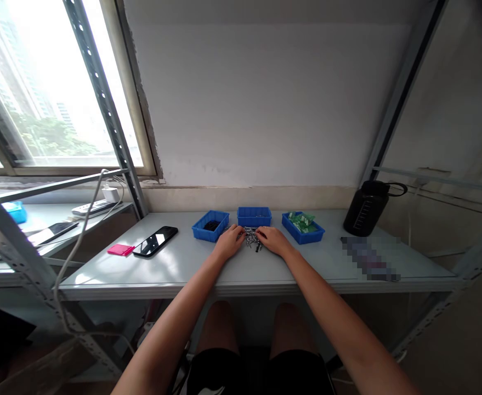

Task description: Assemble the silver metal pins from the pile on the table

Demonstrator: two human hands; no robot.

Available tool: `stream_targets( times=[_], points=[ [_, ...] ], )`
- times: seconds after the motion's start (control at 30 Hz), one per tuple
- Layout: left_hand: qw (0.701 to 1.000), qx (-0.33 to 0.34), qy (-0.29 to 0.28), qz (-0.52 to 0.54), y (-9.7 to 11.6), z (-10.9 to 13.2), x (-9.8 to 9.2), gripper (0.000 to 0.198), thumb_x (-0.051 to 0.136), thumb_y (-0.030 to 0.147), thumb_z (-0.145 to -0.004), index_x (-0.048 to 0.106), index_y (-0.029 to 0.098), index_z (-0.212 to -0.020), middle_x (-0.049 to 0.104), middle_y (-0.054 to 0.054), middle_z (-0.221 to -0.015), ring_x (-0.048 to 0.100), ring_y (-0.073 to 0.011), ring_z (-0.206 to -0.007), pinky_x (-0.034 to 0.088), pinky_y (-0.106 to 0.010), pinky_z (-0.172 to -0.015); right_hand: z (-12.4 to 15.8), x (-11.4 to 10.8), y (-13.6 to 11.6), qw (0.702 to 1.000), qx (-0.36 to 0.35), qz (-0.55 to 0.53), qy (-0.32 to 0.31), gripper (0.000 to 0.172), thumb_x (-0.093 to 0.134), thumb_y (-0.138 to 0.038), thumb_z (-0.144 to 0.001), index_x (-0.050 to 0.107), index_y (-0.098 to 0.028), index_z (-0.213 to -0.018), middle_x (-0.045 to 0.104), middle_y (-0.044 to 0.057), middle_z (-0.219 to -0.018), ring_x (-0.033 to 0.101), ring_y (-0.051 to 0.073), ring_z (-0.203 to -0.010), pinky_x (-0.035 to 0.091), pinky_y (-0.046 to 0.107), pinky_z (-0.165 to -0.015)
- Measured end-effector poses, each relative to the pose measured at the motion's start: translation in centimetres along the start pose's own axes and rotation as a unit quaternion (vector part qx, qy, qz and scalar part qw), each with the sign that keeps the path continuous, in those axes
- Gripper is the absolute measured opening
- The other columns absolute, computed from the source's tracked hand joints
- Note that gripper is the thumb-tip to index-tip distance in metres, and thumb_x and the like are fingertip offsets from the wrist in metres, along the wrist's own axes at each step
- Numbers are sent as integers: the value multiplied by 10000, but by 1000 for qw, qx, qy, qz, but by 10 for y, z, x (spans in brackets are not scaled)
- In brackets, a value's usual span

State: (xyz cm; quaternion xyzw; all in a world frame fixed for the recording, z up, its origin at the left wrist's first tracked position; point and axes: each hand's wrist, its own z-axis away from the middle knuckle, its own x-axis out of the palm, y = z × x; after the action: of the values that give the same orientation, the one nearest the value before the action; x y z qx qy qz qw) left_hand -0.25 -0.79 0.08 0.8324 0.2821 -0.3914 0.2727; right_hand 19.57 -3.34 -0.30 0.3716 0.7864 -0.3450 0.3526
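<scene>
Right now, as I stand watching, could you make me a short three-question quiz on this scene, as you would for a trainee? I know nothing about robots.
1. How many blue bins stand on the table where the hands are working?

2. True or false: the black bottle is on the person's right-hand side.

3. What lies between the left hand and the right hand?
a) a pink item
b) small silvery pieces
c) green packets

Key:
1. Three.
2. True.
3. b, small silvery pieces in a loose pile.
</scene>
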Motion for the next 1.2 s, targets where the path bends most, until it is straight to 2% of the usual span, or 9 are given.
stream_targets(
  times=[0.37, 0.73, 0.93, 1.2],
  points=[
    [1000, 4, 8, 9, 5, 1, -4, 276, 366, 346, -945, 600, 200, -938, 569, -51, -897, 582, -184, -812, 440, -273, -718, 1, 2, -2, 1000, -12, 2, -5, 232, 413, -290, -932, 618, -201, -867, 665, 43, -871, 592, 157, -794, 360, 238, -663],
    [998, 28, -42, 27, -2, -1, 5, 293, 378, 323, -944, 618, 180, -855, 625, -60, -875, 592, -186, -823, 448, -275, -761, -2, 3, -1, 998, -13, -38, 43, 247, 367, -289, -949, 587, -219, -1038, 671, 44, -985, 609, 175, -908, 416, 260, -772],
    [998, 28, -38, 27, -1, -1, 4, 266, 401, 315, -935, 632, 189, -900, 597, -57, -907, 590, -181, -813, 453, -286, -782, -1, 1, -5, 998, -20, -24, 51, 284, 338, -274, -957, 577, -209, -1095, 653, 63, -1069, 587, 180, -1000, 411, 273, -855],
    [999, 0, -1, 32, 0, -2, 0, 237, 397, 296, -931, 602, 176, -928, 587, -60, -922, 581, -189, -831, 453, -283, -742, 1, -1, -1, 1000, -6, 18, 7, 236, 397, -263, -940, 609, -212, -1030, 677, 55, -1004, 617, 175, -891, 411, 252, -752]
  ],
)
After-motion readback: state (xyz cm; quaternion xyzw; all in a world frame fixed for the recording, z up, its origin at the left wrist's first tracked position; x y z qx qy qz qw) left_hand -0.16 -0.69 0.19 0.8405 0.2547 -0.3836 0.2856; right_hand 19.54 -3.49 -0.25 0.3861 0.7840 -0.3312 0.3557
